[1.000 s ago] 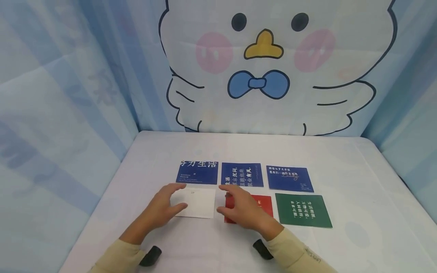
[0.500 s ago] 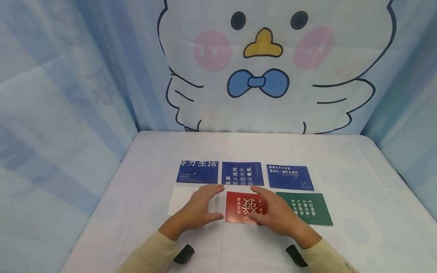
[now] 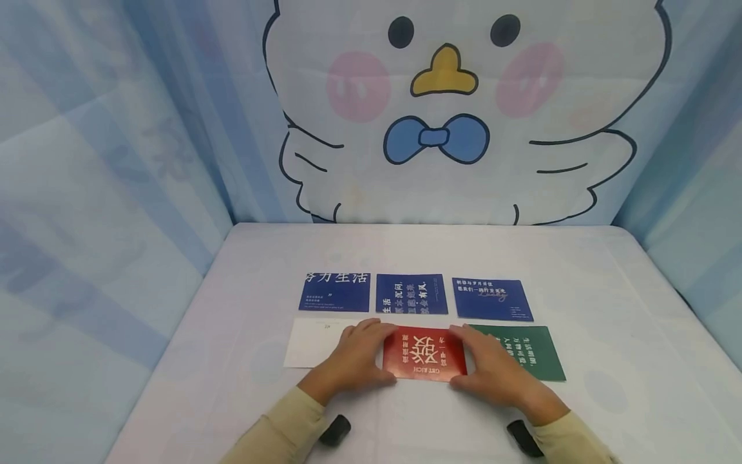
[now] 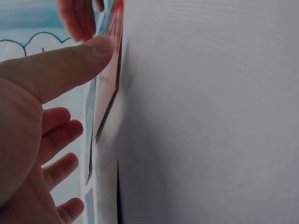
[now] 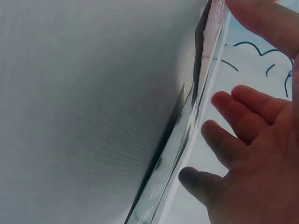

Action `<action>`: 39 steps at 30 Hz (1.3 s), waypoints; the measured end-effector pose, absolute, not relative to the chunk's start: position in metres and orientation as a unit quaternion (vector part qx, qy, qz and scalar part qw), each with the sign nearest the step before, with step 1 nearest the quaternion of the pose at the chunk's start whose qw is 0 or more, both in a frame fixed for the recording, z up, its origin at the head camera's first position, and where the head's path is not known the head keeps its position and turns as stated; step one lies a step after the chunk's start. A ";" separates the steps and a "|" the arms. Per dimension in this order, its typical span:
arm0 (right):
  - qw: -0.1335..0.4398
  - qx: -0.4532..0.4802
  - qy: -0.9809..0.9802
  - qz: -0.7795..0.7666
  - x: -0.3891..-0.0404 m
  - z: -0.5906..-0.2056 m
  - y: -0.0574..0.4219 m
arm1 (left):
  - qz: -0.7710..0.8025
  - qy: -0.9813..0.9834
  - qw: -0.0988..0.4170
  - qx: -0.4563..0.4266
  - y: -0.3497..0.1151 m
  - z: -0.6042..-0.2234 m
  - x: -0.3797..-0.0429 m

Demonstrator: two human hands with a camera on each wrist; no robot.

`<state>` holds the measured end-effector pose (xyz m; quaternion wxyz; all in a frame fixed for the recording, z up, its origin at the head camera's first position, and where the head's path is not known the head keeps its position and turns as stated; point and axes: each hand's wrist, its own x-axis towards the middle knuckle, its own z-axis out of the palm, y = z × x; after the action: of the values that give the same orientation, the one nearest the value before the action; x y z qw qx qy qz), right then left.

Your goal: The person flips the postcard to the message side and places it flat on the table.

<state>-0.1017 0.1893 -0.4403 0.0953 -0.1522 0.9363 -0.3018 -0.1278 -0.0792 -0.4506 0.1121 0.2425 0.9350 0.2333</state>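
A red postcard point(image 3: 424, 354) with pale Chinese characters lies flat in the front row on the table. My left hand point(image 3: 356, 357) is at its left edge, thumb and fingers spread apart along that side. At the right edge is my right hand point(image 3: 498, 367), spread in the same way. In the left wrist view the thumb point(image 4: 100, 46) overlaps the red card, while the other fingers hang loosely bent. Partly covered by the left hand is a white card point(image 3: 315, 341). The right hand hides the left part of a green card point(image 3: 542, 354).
Three blue cards form the back row: a left one point(image 3: 334, 299), a middle one point(image 3: 411, 303) and a right one point(image 3: 493, 306). All lie on a white-covered table point(image 3: 261, 258). A curtain point(image 3: 174, 129) with a cartoon bird encloses the sides and back.
Both hands have moved right, from around the white card to the red card. Since half a second ago they have come down to its two short edges.
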 end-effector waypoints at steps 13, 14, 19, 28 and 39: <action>0.121 -0.154 0.952 -0.236 -0.105 -0.438 0.190 | 0.215 0.938 0.131 0.238 -0.076 -0.448 -0.128; 0.120 -0.156 0.952 -0.234 -0.105 -0.438 0.190 | 0.216 0.938 0.134 0.238 -0.076 -0.448 -0.128; 0.114 -0.163 0.954 -0.226 -0.103 -0.435 0.190 | 0.219 0.935 0.152 0.234 -0.078 -0.447 -0.129; 0.114 -0.168 0.951 -0.234 -0.102 -0.429 0.191 | 0.220 0.931 0.162 0.241 -0.081 -0.443 -0.130; 0.088 -0.150 0.955 -0.240 -0.099 -0.423 0.188 | 0.272 0.925 0.152 0.218 -0.082 -0.441 -0.133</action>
<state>-0.0985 0.1882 -0.4225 0.0875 -0.1498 0.9552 -0.2396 -0.1332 -0.0820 -0.4414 0.1523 0.2177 0.9250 0.2716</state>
